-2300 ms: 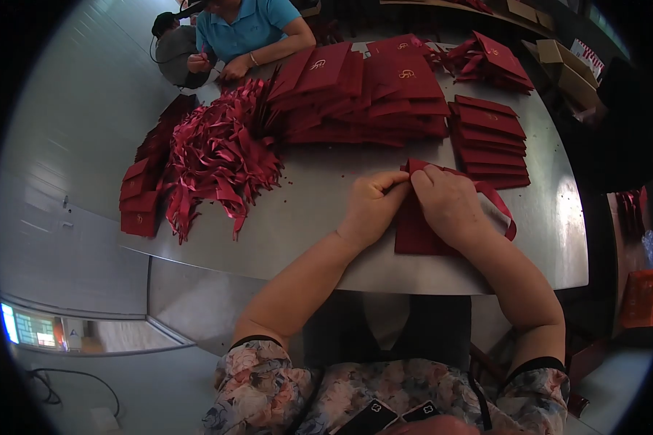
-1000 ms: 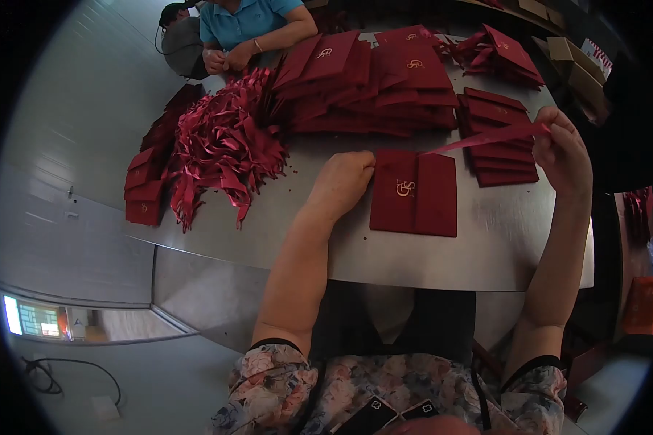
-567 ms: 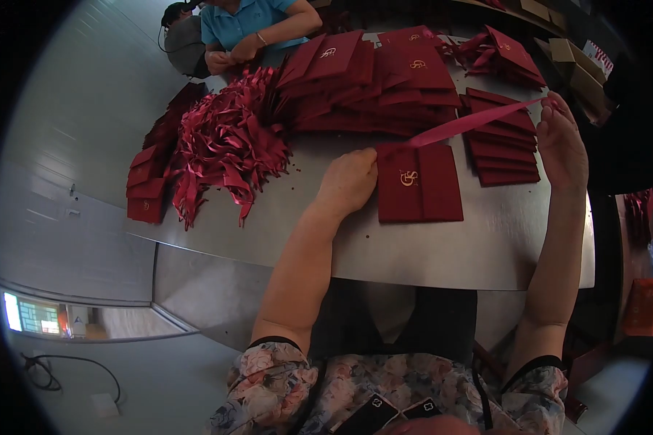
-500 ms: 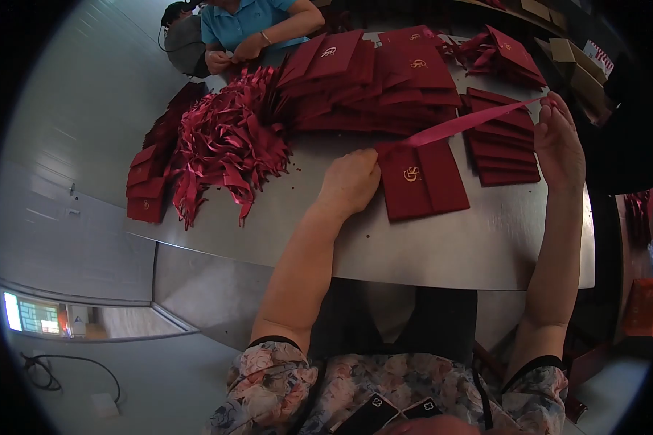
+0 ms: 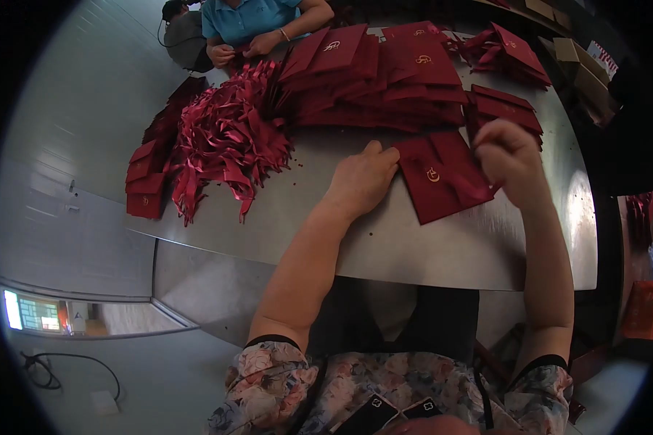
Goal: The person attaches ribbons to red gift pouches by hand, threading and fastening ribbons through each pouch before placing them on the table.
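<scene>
A dark red envelope pouch (image 5: pixel 446 181) with a gold emblem lies at a slant on the metal table before me. My left hand (image 5: pixel 363 177) is closed on its upper left corner, the fingertips pinching the edge. Over the pouch's right side, my right hand (image 5: pixel 514 161) is curled and slightly blurred by motion. A shiny red ribbon (image 5: pixel 474 191) runs across the pouch's right part toward those fingers, which appear closed on it. The exact grip is partly hidden.
A heap of red ribbons (image 5: pixel 228 134) lies to the left, beside stacked pouches (image 5: pixel 145 181). More pouch piles (image 5: pixel 370 80) fill the back, and another stack (image 5: pixel 504 109) stands right. Across the table, a person in a blue shirt (image 5: pixel 250 22) handles something red. Cardboard boxes (image 5: pixel 580 61) stand beyond.
My right hand has come down and left from the far right, and the stretched ribbon has slackened over the pouch. The pouch has shifted right and turned slightly under my left hand.
</scene>
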The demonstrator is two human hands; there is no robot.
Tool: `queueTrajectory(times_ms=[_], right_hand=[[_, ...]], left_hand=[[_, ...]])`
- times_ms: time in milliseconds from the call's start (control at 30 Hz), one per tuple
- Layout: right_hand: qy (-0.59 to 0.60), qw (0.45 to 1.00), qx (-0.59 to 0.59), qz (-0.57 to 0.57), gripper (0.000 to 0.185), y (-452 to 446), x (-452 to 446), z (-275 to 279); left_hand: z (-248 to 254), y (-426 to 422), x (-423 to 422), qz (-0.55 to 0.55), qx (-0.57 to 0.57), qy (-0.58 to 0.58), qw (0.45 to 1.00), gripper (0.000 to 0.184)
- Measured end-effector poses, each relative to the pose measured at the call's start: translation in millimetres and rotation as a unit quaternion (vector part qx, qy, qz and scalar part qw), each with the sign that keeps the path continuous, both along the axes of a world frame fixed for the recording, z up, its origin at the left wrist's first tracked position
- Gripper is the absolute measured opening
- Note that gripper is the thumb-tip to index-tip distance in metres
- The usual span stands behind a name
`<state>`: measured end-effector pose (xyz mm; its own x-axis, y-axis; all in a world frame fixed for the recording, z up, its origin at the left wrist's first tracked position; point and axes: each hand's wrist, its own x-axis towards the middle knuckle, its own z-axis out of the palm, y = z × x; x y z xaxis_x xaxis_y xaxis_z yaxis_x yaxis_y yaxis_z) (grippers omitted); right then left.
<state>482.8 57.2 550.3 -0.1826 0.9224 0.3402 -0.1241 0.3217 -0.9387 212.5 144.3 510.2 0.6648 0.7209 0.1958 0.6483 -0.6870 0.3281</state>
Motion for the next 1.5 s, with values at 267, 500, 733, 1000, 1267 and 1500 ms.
queueTrajectory(times_ms=[267,500,733,1000,1267,1500], right_hand=[[-0.347,0.934,-0.065,-0.053,0.01,8.0,-45.1,-34.6],[-0.376,0.919,-0.059,-0.101,0.009,4.9,-46.8,-32.7],[-0.337,0.928,-0.062,-0.15,0.012,7.6,-49.6,-42.0],[-0.226,0.951,-0.173,-0.117,0.01,7.7,-51.1,-28.6],[-0.1,0.966,-0.212,-0.106,0.011,9.8,-58.9,-35.8],[0.094,0.949,-0.288,-0.082,0.014,6.8,-58.3,-28.8]], left_hand=[[-2.7,12.0,-9.4,0.022,-0.014,-0.016,1.0,0.014],[-0.2,10.7,-8.3,0.033,0.001,-0.031,0.999,0.019],[12.0,-9.1,4.8,0.124,-0.261,-0.119,0.95,0.028],[4.3,-10.5,11.5,0.114,-0.473,-0.362,0.795,0.017],[-1.7,-15.7,12.8,0.025,-0.545,-0.423,0.724,0.052],[13.6,-10.5,1.1,0.025,-0.52,-0.42,0.744,0.045]])
